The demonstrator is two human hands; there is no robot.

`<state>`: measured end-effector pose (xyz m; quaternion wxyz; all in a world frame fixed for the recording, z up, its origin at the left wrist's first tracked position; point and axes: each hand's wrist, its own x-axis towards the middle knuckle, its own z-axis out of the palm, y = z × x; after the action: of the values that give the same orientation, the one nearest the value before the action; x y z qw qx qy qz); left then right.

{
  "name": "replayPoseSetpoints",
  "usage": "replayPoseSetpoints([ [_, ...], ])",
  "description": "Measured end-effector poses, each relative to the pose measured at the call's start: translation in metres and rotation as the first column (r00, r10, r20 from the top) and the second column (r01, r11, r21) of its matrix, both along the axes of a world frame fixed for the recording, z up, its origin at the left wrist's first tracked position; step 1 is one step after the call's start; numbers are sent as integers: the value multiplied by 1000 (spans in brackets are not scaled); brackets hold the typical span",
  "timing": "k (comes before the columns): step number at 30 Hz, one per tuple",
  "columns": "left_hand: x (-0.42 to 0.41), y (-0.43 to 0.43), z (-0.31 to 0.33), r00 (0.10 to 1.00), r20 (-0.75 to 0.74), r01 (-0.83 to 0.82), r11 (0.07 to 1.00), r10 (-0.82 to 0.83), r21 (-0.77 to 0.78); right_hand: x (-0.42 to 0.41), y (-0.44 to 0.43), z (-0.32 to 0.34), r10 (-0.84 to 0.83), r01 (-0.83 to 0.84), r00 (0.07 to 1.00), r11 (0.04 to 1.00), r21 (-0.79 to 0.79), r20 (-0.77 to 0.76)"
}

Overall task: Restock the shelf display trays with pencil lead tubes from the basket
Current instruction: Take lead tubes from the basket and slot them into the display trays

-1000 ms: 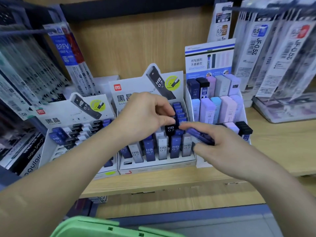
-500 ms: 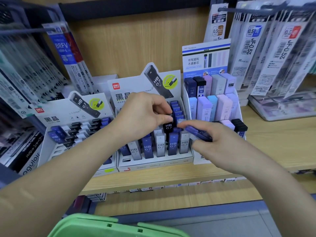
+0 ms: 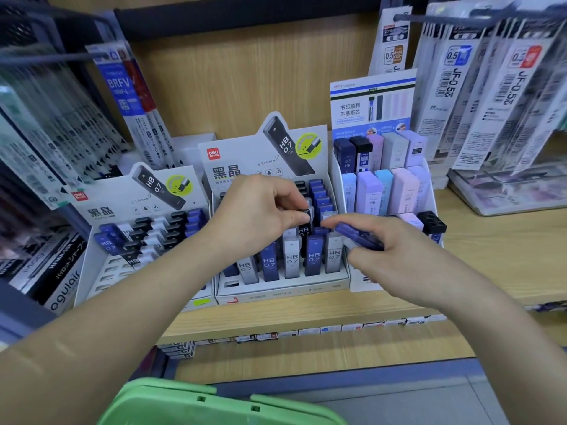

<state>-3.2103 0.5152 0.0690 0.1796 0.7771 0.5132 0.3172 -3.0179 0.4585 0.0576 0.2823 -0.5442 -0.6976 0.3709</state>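
Both hands are at the middle tray (image 3: 282, 294), one black tube (image 3: 304, 223) pinched above its rows.

The left hand (image 3: 260, 216) pinches the black tube, marked HB 0.7, upright between thumb and forefinger. Its lower end is down among the standing tubes (image 3: 313, 262), blue and grey, toward the tray's right side. The right hand (image 3: 399, 256) is curled round a few blue tubes (image 3: 359, 239) lying roughly level, just right of that spot. One fingertip (image 3: 329, 223) stretches close to the black tube; I cannot tell if it touches. On the left stands a second tray (image 3: 92, 271) with black, white and blue tubes leaning back in rows, and on the right a third tray (image 3: 337, 167) of pastel ones. All three sit on the wooden shelf (image 3: 506, 256). The green basket (image 3: 184, 400) shows its rim at the bottom, below the shelf.
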Motion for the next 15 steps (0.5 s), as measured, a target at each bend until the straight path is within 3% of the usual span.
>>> replayPoseSetpoints([
  [5, 4, 2, 6, 963, -263, 83, 995, -66, 53, 0, 0, 0, 5, -5, 1000, 1000, -15, -24],
  [9, -2, 1, 7, 926, -366, 116, 993, -96, 32, -1, -1, -2, 6, -10, 997, 998, -54, -82],
  [12, -7, -4, 6, 955, -288, 72, 997, -69, -1, -2, -2, -3, -49, 5, 960, 988, -157, -277],
  [15, -10, -16, 7, 1000, -10, -4, 1000, 3, -15, 0, -5, -2, -108, -57, 833, 958, -280, -542],
])
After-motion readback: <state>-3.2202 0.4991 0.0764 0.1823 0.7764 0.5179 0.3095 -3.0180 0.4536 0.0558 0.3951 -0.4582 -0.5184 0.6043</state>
